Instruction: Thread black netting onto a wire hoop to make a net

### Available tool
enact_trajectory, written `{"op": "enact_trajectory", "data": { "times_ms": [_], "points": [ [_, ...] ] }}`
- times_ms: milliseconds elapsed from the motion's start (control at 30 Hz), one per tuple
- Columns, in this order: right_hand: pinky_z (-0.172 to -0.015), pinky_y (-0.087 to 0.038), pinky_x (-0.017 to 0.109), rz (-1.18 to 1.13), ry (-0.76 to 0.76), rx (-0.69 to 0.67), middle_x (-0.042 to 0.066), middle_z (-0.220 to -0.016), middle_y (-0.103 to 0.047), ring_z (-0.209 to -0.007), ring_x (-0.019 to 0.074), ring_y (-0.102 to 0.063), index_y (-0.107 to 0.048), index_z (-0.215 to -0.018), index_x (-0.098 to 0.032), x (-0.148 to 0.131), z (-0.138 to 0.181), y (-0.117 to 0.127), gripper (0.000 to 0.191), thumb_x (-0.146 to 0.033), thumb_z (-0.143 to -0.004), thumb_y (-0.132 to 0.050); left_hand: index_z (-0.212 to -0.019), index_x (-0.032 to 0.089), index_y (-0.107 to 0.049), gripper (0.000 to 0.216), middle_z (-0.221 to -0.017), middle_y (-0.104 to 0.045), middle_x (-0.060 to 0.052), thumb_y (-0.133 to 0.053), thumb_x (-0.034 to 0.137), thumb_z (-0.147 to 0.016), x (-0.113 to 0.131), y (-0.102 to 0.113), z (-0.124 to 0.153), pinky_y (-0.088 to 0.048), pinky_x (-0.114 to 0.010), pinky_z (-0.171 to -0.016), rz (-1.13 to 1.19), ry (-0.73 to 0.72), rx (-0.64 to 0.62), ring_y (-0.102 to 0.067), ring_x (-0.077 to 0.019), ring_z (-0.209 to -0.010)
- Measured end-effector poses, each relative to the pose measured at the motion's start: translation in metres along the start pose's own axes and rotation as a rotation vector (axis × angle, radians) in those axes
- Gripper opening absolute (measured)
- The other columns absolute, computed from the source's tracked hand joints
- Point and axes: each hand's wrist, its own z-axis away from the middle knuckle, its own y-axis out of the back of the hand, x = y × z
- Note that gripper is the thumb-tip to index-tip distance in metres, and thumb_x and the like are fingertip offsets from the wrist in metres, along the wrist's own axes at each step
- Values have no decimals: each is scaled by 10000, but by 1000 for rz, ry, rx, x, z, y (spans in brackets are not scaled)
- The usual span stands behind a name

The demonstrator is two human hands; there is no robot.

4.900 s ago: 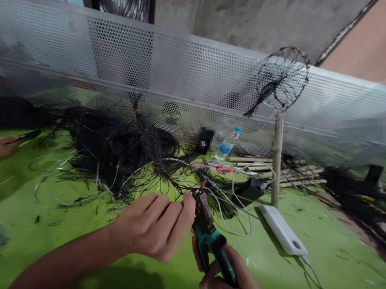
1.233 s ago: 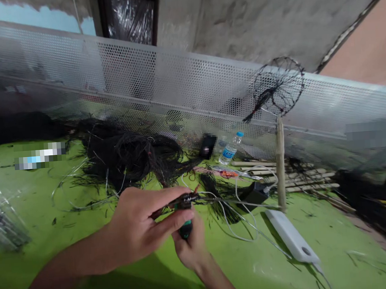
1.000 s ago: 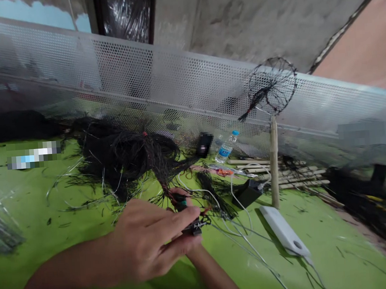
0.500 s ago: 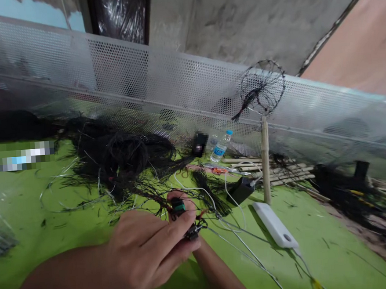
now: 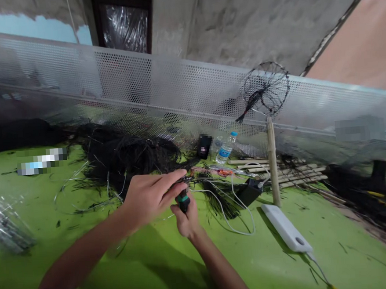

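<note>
My left hand [image 5: 150,196] pinches a thin bundle of black and silver wires [image 5: 195,179] between thumb and fingers, above the green table [image 5: 89,266]. Just below it, my right hand [image 5: 187,219] is wrapped round the green-and-black handles of pliers [image 5: 183,201], whose jaws point up into the wire bundle under my left fingers. The jaws are mostly hidden. A big tangle of black wire [image 5: 127,155] lies just behind both hands.
A white power bank [image 5: 287,234] with a white cable [image 5: 237,216] lies to the right. A bamboo stick [image 5: 273,165] carries a round wire ball [image 5: 266,88]. A water bottle [image 5: 225,149], bamboo sticks [image 5: 297,172] and a perforated metal panel [image 5: 182,92] stand behind.
Both hands have lifted and moved away from me, towards the black tangle. The pliers now point upward instead of lying low under my left hand. The camera tipped up a little.
</note>
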Motion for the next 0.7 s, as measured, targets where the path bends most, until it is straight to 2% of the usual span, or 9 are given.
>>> {"op": "enact_trajectory", "data": {
  "times_ms": [133, 233, 300, 433, 500, 600, 633, 700],
  "points": [
    [-876, -599, 462, -103, -62, 20, 119, -1152, -754, -1041, 336, -713, -715, -1130, -178, -5, -3, 0, 398, -188, -757, -574, -1144, 152, -711, 188, -762, -793, 21, -619, 275, -1037, -8, 0, -3, -427, -224, -472, -46, 28, 21, -650, -63, -500],
    [-817, -623, 450, -180, -96, 30, 106, -1108, -771, -963, 323, -750, -707, -1152, -179, -2, -2, -10, 415, -202, -767, -554, -1048, 187, -732, 132, -815, -810, 22, -632, 270, -1026, -11, 0, -1, -466, -220, -532, -73, 31, 38, -711, -79, -596],
    [-816, -632, 464, -226, -102, 34, 104, -1149, -763, -1018, 334, -754, -684, -1209, -193, 2, 0, -19, 471, -227, -762, -538, -1010, 205, -744, 122, -867, -822, 17, -640, 267, -1018, -16, 0, 0, -490, -227, -591, -93, 52, 58, -742, -97, -667],
    [-877, -620, 496, -272, -88, 66, 101, -1118, -751, -1109, 339, -728, -675, -1193, -227, 1, 7, -23, 444, -284, -780, -522, -1077, 189, -761, 206, -902, -825, -27, -591, 299, -1041, -46, -8, 1, -474, -243, -614, -145, 239, 123, -740, -119, -683],
    [-896, -608, 501, -266, -77, 91, 100, -1062, -746, -1081, 330, -721, -666, -1186, -234, -13, 8, -19, 403, -291, -817, -516, -1106, 186, -763, 266, -892, -822, -37, -548, 336, -1061, -69, -20, 3, -471, -242, -615, -139, 344, 106, -729, -121, -669],
    [-917, -595, 485, -239, -24, 61, 93, -1066, -733, -1010, 305, -707, -651, -1190, -243, -54, 2, -17, 387, -274, -810, -587, -1061, 214, -795, 267, -859, -814, -31, -595, 390, -1038, -102, -41, 11, -489, -237, -647, -99, 462, 18, -734, -136, -705],
    [-910, -595, 471, -222, 24, 9, 86, -1074, -728, -973, 290, -703, -651, -1186, -247, -71, -3, -23, 404, -261, -784, -615, -1047, 213, -800, 278, -827, -803, -34, -603, 410, -1032, -110, -48, 14, -495, -245, -654, -91, 502, 0, -727, -143, -704],
    [-858, -602, 455, -70, 207, -228, 92, -1092, -706, -947, 276, -692, -632, -1206, -237, -107, -19, -48, 429, -275, -780, -600, -1048, 190, -782, 313, -808, -772, -35, -600, 445, -1031, -120, -59, 20, -532, -272, -694, -67, 565, -33, -705, -147, -703]
  ]
}}
